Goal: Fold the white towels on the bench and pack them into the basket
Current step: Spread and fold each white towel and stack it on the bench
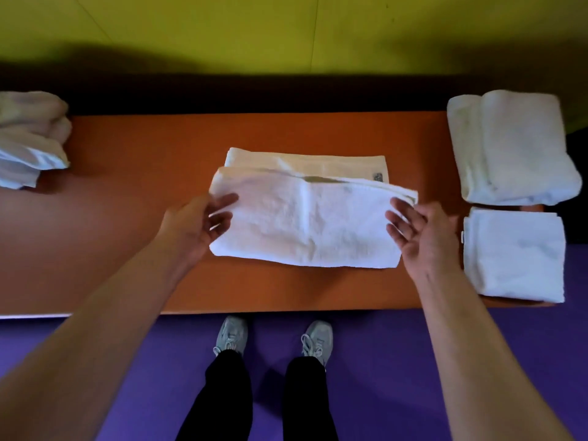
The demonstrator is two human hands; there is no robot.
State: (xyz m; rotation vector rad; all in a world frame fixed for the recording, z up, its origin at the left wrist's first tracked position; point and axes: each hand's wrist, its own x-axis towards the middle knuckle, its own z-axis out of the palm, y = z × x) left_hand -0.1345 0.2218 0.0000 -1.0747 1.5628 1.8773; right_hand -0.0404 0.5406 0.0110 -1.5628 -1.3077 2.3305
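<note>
A white towel (305, 214) lies half folded in the middle of the orange bench (133, 192), its near half doubled over the far half. My left hand (197, 224) grips its left edge, thumb on top and fingers under. My right hand (413, 230) holds the right edge the same way. A folded towel (512, 148) lies at the bench's far right, and another folded towel (515, 253) lies in front of it. A loose heap of unfolded towels (28, 138) sits at the far left. No basket is in view.
A yellow-green wall (286, 33) rises behind the bench. The floor in front is purple (127, 361). My two grey shoes (273, 337) stand just before the bench's front edge.
</note>
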